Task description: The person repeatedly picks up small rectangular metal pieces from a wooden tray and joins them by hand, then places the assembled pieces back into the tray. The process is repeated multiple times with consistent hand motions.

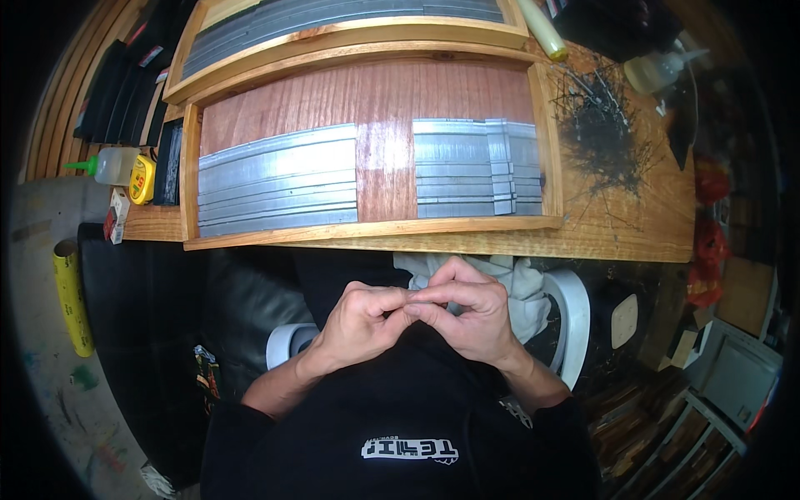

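Note:
My left hand (364, 323) and my right hand (472, 315) meet fingertip to fingertip in front of my chest, below the table's front edge. Both are closed in a pinch. Anything between the fingertips is too small or too hidden to make out. Just beyond them lies a shallow wooden tray (375, 232) with a reddish-brown bottom. Silver-grey flat strips (279, 179) fill its left part in rows. More silver strips (454, 171) lie at its right, with a narrow upright band of short pieces (502, 167) across them.
Behind stands a second wooden tray (350, 37) holding grey strips. Dark thin scraps (604, 125) are heaped on the table's right, near a squeeze bottle (654, 73). At left are a green-tipped bottle (115, 166) and a yellow container (142, 180). White chair arms (572, 321) flank me.

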Motion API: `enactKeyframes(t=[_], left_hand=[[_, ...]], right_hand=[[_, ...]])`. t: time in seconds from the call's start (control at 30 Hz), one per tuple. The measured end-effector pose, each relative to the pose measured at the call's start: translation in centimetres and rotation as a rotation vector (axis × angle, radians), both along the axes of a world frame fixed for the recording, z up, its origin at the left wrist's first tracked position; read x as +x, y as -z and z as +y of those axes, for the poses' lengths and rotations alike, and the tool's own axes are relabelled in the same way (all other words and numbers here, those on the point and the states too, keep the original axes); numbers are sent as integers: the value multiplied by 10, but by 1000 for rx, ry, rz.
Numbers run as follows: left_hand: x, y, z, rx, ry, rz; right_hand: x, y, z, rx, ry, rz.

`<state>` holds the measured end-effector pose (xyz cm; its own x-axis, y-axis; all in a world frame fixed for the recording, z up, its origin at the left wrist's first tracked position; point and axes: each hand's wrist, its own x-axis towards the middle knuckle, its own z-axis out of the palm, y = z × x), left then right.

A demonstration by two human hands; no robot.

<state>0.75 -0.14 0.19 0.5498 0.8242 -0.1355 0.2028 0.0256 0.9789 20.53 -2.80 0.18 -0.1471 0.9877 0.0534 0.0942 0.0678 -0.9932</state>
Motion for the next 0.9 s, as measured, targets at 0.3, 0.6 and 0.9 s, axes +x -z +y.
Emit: enactKeyframes(t=[0.3,0.6,0.9], left_hand=[[-6,6,5,-60,84,9],[-3,1,10,42,78,13],[-6,1,11,36,86,11]], right_hand=[[-2,3,-3,-35,29,22],[-3,8,-5,-3,45,19],[-4,6,-5,-38,45,-6]])
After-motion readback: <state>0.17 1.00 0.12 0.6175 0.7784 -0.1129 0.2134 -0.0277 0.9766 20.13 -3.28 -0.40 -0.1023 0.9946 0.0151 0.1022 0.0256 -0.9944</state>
